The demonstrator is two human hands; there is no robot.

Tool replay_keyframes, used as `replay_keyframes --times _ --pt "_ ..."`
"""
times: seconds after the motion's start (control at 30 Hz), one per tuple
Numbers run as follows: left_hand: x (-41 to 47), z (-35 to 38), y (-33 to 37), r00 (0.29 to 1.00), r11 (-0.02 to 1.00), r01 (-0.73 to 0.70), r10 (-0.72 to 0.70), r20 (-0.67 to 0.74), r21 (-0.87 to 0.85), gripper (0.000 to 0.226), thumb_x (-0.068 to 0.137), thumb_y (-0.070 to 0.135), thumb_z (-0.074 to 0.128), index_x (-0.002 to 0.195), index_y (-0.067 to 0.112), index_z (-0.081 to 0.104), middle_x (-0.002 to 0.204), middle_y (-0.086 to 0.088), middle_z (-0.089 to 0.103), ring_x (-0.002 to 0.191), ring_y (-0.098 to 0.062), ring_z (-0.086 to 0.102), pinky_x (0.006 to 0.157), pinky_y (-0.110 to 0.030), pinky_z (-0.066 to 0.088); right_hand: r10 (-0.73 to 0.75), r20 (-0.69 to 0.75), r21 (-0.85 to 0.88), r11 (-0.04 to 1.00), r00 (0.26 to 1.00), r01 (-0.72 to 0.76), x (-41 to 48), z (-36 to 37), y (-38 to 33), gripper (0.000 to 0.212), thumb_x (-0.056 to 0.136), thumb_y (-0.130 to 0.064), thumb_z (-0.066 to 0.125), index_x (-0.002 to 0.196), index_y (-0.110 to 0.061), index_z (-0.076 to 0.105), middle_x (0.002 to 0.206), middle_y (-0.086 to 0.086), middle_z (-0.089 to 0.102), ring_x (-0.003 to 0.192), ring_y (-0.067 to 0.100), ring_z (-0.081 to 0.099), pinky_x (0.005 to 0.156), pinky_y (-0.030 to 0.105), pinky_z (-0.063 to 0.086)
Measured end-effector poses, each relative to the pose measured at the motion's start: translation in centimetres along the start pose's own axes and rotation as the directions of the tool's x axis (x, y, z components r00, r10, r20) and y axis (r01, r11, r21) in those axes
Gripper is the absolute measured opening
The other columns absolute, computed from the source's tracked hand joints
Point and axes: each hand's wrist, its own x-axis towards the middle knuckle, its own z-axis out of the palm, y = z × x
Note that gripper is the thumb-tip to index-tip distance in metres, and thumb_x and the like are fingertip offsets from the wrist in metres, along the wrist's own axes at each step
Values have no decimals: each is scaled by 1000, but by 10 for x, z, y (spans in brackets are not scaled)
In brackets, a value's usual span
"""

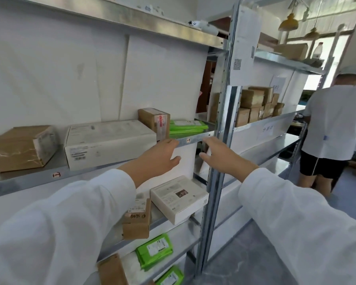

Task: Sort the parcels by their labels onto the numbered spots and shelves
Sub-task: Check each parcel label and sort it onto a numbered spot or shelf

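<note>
Both hands were out in front of the middle shelf [119,164], holding nothing, white sleeves to the wrists. Left hand [158,155]: fingers straight and close together, thumb out to the side, tips at the shelf's front lip; contact unclear. Right hand [220,155]: fingers loosely spread and a bit bent, pointing up-left at the same lip, just beside the upright post [218,182]. A small number tag [189,140] sat on the lip between the two hands, and a second tag [56,174] sat further left; neither was readable.

Parcels on the middle shelf, left to right:
- One taped brown box [23,147], turned at an angle, with a corner toward the camera.
- One long white box [109,140], lying flat, long axis along the shelf, barcode side facing out.
- One small brown box [154,122], standing behind the white box's right end, with its labelled side facing right-front.
- A stack of green pouches [187,126], lying flat, long axis along the shelf edge. There were at least two; the exact count was unclear.

One shelf down were one white carton [179,199], label up and skewed to the edge, and one brown labelled box [136,221] with handwriting on top, just beside it. Lower still were a green pouch pack [154,250], another green pouch [170,276] and one brown box [111,270], cut off by the left sleeve.

The next rack held a pile of brown cartons [255,105]. Another person [333,124] in a white shirt and black shorts stood at far right, back to the camera.
</note>
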Motion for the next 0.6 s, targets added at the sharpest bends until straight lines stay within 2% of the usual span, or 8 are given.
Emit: replay_keyframes --times 0.13,0.23,0.3,0.37,0.43,0.47,0.53,0.6 --pt "44 12 4 1000 1000 -18 18 3 -16 45 97 32 52 136 11 45 132 -7 53 113 -22 52 95 -39 46 -31 -28 36 999 999 32 31 -3 25 46 98 -30 51 140 -15 40 139 4 42 124 20 45 101 31 37" --pt "74 26 6 1000 999 11 -11 -1 -40 42 96 30 53 134 13 47 125 -6 55 103 -17 51 85 -30 43 -91 -38 100 990 995 95 62 -11 48 34 95 -30 56 127 -18 53 120 2 50 106 14 52 82 21 41" --pt "92 36 7 999 999 35 -35 -1 -13 40 97 28 52 134 14 46 125 -6 54 106 -19 51 81 -27 39 -119 -20 97 988 993 120 87 -16 63 33 93 -30 58 124 -16 55 115 3 50 99 13 53 76 20 40" --pt "110 42 7 998 998 68 -69 9 14 42 98 26 50 138 12 43 131 -7 51 117 -23 50 87 -29 40 -146 -10 85 986 989 146 117 -20 78 37 92 -29 58 124 -12 55 119 9 51 99 18 55 78 24 43" --pt "128 45 6 992 992 125 -125 14 19 45 99 26 48 141 10 41 137 -9 48 123 -25 46 98 -32 39 -174 -16 70 982 985 174 148 -25 90 48 94 -31 57 135 -8 48 131 12 48 113 24 53 92 30 44" --pt "138 47 4 988 988 154 -154 10 26 46 99 27 48 140 9 41 137 -10 48 124 -26 46 100 -34 40 -189 -17 60 980 982 190 162 -28 94 53 95 -32 56 140 -6 44 137 12 46 122 25 49 101 32 40" --pt "157 51 0 978 977 209 -210 11 42 45 98 30 49 137 7 44 132 -11 50 121 -27 47 99 -37 42 -218 -14 60 974 976 219 189 -29 102 58 97 -33 55 144 -4 38 144 13 41 131 26 43 108 31 32" --pt "175 55 0 965 964 261 -262 2 54 44 98 27 50 135 4 46 132 -15 52 119 -28 48 98 -37 42 -243 17 59 968 970 242 217 -27 111 59 98 -34 53 146 -5 35 148 13 38 134 26 40 109 30 30"
